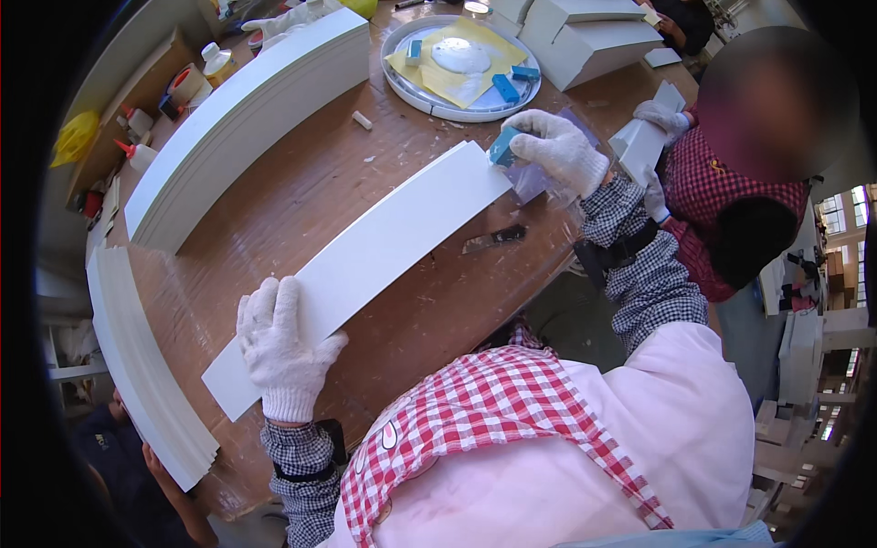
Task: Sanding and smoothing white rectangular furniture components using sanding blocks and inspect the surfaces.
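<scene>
Brown table [292, 210]: spreads under and beyond both hands.

Co-worker [731, 192], in checked clothing: to the right of the right hand, both gloved hands on a white folded piece [637, 137].

Tall stack of white boards [247, 119]: ahead of the left hand, reaching off to its upper right, layered edges facing the wearer.

Low stack of white boards [146, 365]: left of the left hand, well apart from it.

Long white board [393, 242]: lies slantwise on the table, near end under the left hand, far end beside the right hand.

Round tray [470, 115]: beyond the right hand, a little to its left; yellow sheet [457, 89] inside it, three small blue blocks on or beside the sheet.

Left hand [288, 347], white-gloved: pressed palm down on the board, fingers extended, thumb apart; not gripping.

Right hand [562, 151], white-gloved: thumb and fingers closed round a blue block [501, 146] at the board's far end. Block-to-board contact: cannot tell.

Dark flat tool [493, 239]: on the table, nearer the wearer than the right hand.

White stub [362, 120]: on the table, well left of the right hand.
</scene>
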The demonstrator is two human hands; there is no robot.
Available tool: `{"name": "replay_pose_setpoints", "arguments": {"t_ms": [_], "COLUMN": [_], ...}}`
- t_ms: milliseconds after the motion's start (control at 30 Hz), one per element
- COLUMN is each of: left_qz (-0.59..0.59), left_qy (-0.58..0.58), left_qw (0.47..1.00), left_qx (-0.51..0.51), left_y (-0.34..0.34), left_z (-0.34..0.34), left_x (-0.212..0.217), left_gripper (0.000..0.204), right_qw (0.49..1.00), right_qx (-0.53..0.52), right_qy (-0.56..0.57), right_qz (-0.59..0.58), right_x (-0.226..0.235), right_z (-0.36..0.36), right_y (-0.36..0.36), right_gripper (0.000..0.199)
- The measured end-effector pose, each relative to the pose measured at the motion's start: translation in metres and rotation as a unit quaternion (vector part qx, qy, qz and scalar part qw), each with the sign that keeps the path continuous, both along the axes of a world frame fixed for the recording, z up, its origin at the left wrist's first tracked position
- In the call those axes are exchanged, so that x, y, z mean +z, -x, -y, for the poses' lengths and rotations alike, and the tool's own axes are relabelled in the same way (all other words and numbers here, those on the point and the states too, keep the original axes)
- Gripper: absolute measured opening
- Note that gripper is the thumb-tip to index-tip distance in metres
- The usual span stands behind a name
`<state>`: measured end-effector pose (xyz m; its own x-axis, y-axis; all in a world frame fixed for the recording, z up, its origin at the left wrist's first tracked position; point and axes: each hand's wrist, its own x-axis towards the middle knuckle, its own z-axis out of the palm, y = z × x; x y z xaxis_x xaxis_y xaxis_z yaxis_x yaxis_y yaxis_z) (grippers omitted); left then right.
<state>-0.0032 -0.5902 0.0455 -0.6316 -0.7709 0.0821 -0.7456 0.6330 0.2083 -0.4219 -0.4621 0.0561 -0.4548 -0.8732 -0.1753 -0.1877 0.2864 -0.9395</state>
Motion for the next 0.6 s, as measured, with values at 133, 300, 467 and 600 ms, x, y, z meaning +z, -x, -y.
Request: {"name": "replay_pose_setpoints", "arguments": {"t_ms": [133, 300, 467, 600], "left_qz": [0.010, -0.006, -0.014, -0.012], "left_qy": [-0.003, 0.008, -0.002, 0.015], "left_qw": [1.000, 1.000, 1.000, 1.000], "left_qx": [0.003, -0.014, -0.017, -0.006], "left_y": [0.000, -0.001, -0.003, -0.004], "left_z": [0.000, 0.001, 0.001, -0.001], "left_x": [-0.002, -0.004, -0.006, -0.009], "left_gripper": [0.093, 0.092, 0.092, 0.092], "right_qw": [0.997, 0.976, 0.976, 0.975], "right_qx": [0.029, -0.046, -0.117, -0.124], "right_qy": [0.010, 0.112, 0.168, 0.172], "right_qz": [0.065, 0.180, 0.073, 0.073], "right_x": [-0.002, -0.021, -0.044, -0.046], "right_z": [-0.043, -0.073, -0.065, -0.063], "right_y": [-0.004, -0.014, -0.031, -0.041], "right_gripper": [0.032, 0.037, 0.034, 0.032]}}
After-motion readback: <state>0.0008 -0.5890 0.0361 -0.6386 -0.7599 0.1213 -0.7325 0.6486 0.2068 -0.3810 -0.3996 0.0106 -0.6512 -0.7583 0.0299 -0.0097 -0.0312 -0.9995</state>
